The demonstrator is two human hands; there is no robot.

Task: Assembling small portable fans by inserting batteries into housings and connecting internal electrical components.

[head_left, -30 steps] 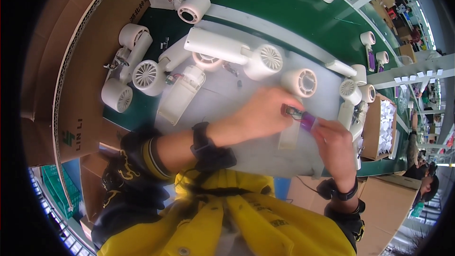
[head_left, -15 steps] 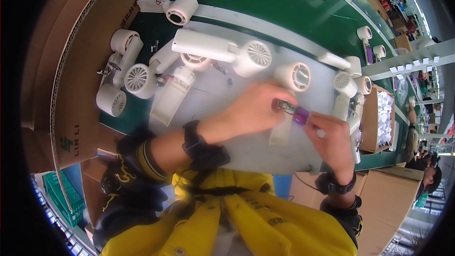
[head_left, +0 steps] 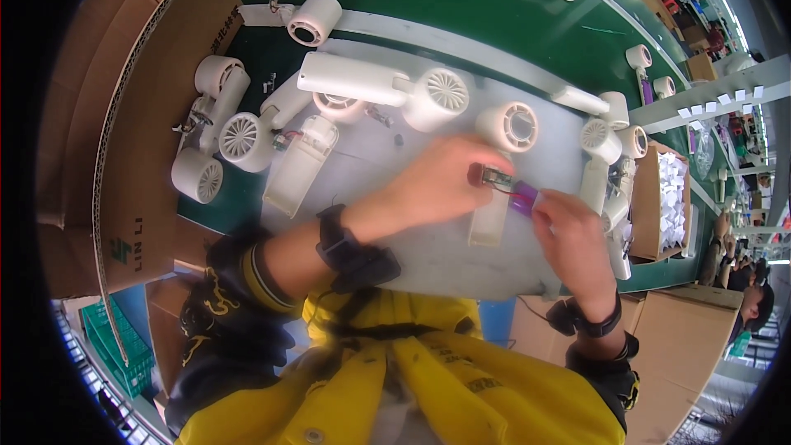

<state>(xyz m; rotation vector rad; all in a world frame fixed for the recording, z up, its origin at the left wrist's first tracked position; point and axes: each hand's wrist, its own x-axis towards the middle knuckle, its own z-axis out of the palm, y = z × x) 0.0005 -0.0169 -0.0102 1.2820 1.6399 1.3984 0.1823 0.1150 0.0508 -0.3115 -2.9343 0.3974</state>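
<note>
While my left hand (head_left: 437,180) pinches one circuit board (head_left: 497,177) toward three o'clock, my right hand (head_left: 573,235) grips one purple battery (head_left: 522,198) just beside it. Both seem light and stiff, the red wires (head_left: 507,190) fragile; edges suit fingertips. One fan (head_left: 497,128) lies at two, at least six white fans (head_left: 434,100) between nine and one, one box (head_left: 648,208) at three.

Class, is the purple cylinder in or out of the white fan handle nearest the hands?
Out: the right hand holds the purple cylinder, its visible body right of the white fan handle.
</note>
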